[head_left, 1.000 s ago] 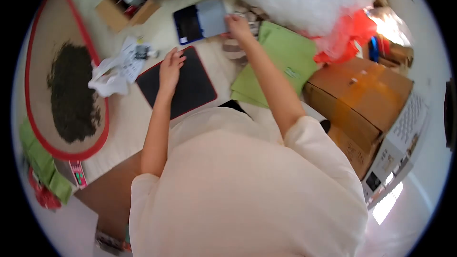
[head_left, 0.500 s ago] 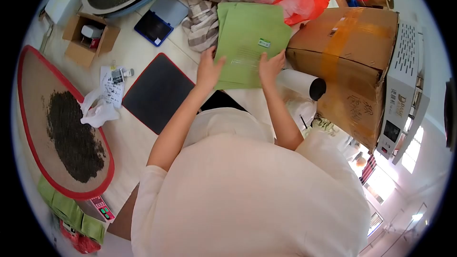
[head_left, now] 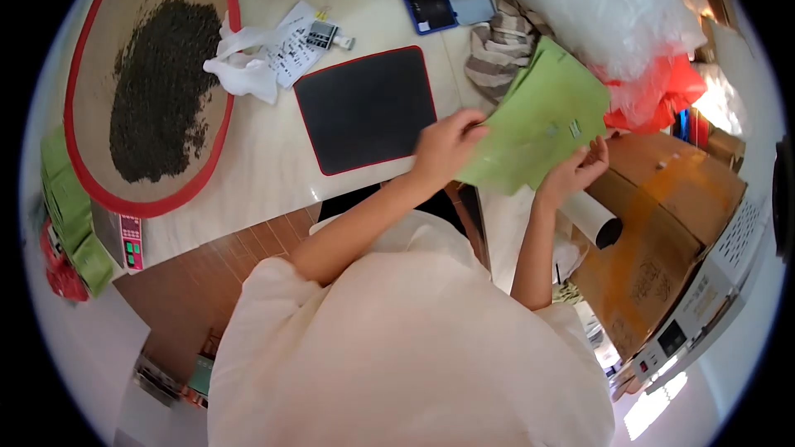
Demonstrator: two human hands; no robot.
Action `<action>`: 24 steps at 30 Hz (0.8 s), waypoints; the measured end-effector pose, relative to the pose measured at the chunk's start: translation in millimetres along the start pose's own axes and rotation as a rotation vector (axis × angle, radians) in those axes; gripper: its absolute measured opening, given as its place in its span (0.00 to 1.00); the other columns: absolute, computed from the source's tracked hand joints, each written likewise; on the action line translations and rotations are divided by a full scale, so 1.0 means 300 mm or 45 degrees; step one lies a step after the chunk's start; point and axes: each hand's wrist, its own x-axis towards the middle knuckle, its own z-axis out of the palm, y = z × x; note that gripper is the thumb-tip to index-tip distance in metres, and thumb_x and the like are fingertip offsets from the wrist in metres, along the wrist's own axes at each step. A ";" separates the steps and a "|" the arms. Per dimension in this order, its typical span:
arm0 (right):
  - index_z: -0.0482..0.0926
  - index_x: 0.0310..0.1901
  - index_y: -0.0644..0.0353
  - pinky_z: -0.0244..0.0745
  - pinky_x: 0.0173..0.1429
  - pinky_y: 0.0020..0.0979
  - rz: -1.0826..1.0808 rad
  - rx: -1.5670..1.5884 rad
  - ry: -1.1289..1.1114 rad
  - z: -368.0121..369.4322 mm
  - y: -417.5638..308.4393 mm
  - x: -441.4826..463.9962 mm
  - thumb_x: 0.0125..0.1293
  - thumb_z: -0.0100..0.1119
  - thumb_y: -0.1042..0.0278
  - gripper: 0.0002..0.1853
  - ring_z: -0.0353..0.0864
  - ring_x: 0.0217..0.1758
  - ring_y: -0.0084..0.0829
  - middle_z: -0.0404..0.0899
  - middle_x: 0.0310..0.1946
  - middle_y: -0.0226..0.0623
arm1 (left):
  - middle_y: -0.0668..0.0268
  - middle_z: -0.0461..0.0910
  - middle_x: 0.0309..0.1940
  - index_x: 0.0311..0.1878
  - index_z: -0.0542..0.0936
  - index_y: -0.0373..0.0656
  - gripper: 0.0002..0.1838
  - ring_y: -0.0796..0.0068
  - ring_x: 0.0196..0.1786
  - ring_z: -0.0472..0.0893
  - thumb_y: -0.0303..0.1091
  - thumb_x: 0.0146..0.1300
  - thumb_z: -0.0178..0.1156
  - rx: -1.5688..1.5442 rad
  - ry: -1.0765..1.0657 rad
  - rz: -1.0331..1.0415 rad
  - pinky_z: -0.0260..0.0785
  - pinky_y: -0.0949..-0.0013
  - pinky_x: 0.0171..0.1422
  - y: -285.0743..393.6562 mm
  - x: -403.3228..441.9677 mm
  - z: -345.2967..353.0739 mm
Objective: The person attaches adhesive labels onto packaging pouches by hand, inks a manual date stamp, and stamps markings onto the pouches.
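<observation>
Green flat bags (head_left: 542, 120), stacked with a small label on the top one, lie tilted between my two hands. My left hand (head_left: 447, 147) is closed at their left edge, its fingertips slightly blurred. At the lower right edge, my right hand (head_left: 574, 172) grips the bags with curled fingers, its palm turned up. A striped cloth (head_left: 501, 48) is partly covered by the bags' far left edge. To the left of my left hand lies a dark mat (head_left: 366, 112) with a red border.
A red-rimmed tray (head_left: 217, 149) of dark dried leaves stands left, beside a scale (head_left: 131, 242). Paper (head_left: 291, 48) and a white plastic bag (head_left: 248, 74) lie near it. Right are a white roll (head_left: 590, 219), a cardboard box (head_left: 642, 240) and clear plastic (head_left: 596, 4). An opened blue case (head_left: 426, 4) sits behind.
The view has swung left, so the table's things appear shifted right. Both hands have closed on the green bags, which now look tilted and bent rather than flat.
</observation>
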 end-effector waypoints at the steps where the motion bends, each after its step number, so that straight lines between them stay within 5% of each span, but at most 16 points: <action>1: 0.64 0.57 0.69 0.59 0.63 0.37 -0.016 0.007 -0.018 0.024 -0.058 0.010 0.64 0.47 0.77 0.19 0.67 0.58 0.39 0.67 0.54 0.47 | 0.57 0.81 0.33 0.41 0.78 0.39 0.08 0.63 0.36 0.82 0.30 0.60 0.60 0.081 0.009 0.077 0.72 0.68 0.40 0.028 -0.037 -0.115; 3: 0.69 0.53 0.67 0.65 0.58 0.31 -0.318 0.233 -0.182 0.111 -0.173 -0.023 0.65 0.48 0.78 0.14 0.72 0.52 0.33 0.73 0.48 0.41 | 0.59 0.81 0.34 0.41 0.79 0.37 0.08 0.65 0.36 0.82 0.30 0.61 0.60 0.198 0.115 0.220 0.73 0.68 0.41 -0.038 -0.122 -0.380; 6: 0.75 0.44 0.63 0.71 0.47 0.28 -0.375 0.199 -0.722 0.390 -0.280 -0.114 0.65 0.51 0.77 0.08 0.77 0.40 0.31 0.77 0.36 0.38 | 0.66 0.81 0.38 0.45 0.78 0.34 0.12 0.82 0.38 0.77 0.34 0.67 0.57 0.211 0.295 -0.053 0.70 0.77 0.44 -0.113 -0.266 -0.728; 10: 0.77 0.39 0.63 0.72 0.41 0.31 -0.647 0.108 -0.988 0.702 -0.330 -0.318 0.62 0.55 0.76 0.05 0.78 0.35 0.38 0.77 0.33 0.41 | 0.66 0.80 0.37 0.49 0.77 0.33 0.15 0.82 0.39 0.76 0.36 0.68 0.57 0.071 0.473 -0.309 0.67 0.79 0.47 -0.219 -0.352 -0.964; 12: 0.78 0.42 0.63 0.72 0.41 0.31 -0.535 0.032 -1.104 0.765 -0.351 -0.393 0.67 0.52 0.68 0.09 0.79 0.36 0.34 0.79 0.36 0.39 | 0.67 0.80 0.38 0.49 0.77 0.33 0.15 0.82 0.40 0.76 0.36 0.68 0.57 -0.008 0.570 -0.348 0.67 0.79 0.47 -0.286 -0.398 -1.016; 14: 0.78 0.47 0.63 0.72 0.42 0.29 0.188 0.368 -1.639 0.742 -0.353 -0.408 0.71 0.47 0.59 0.17 0.79 0.37 0.28 0.81 0.40 0.37 | 0.67 0.80 0.40 0.51 0.76 0.35 0.16 0.82 0.42 0.76 0.38 0.68 0.56 -0.114 0.651 -0.356 0.67 0.79 0.50 -0.372 -0.429 -1.042; 16: 0.77 0.51 0.64 0.71 0.45 0.26 0.165 0.326 -1.677 0.696 -0.350 -0.397 0.72 0.45 0.52 0.23 0.77 0.39 0.23 0.81 0.42 0.35 | 0.67 0.80 0.41 0.51 0.76 0.35 0.17 0.82 0.42 0.76 0.38 0.69 0.56 -0.160 0.739 -0.382 0.67 0.79 0.50 -0.377 -0.445 -1.021; 18: 0.77 0.52 0.64 0.69 0.49 0.23 1.207 0.839 -1.959 0.552 -0.379 -0.424 0.70 0.51 0.52 0.22 0.77 0.41 0.21 0.81 0.41 0.30 | 0.67 0.80 0.42 0.52 0.75 0.35 0.17 0.82 0.43 0.76 0.39 0.69 0.56 -0.259 0.785 -0.408 0.67 0.78 0.51 -0.403 -0.451 -0.988; 20: 0.76 0.54 0.63 0.69 0.52 0.24 0.929 0.711 -1.996 0.394 -0.275 -0.471 0.69 0.54 0.54 0.21 0.77 0.44 0.20 0.81 0.42 0.27 | 0.66 0.79 0.43 0.53 0.74 0.35 0.17 0.81 0.44 0.76 0.38 0.69 0.55 -0.456 0.866 -0.452 0.66 0.78 0.52 -0.421 -0.401 -0.913; 24: 0.77 0.51 0.61 0.69 0.51 0.24 1.018 0.574 -1.635 0.274 -0.319 -0.446 0.69 0.54 0.60 0.15 0.76 0.43 0.18 0.81 0.40 0.26 | 0.67 0.79 0.41 0.49 0.75 0.35 0.14 0.83 0.42 0.75 0.36 0.69 0.54 -0.382 0.676 -0.389 0.67 0.78 0.49 -0.444 -0.384 -0.841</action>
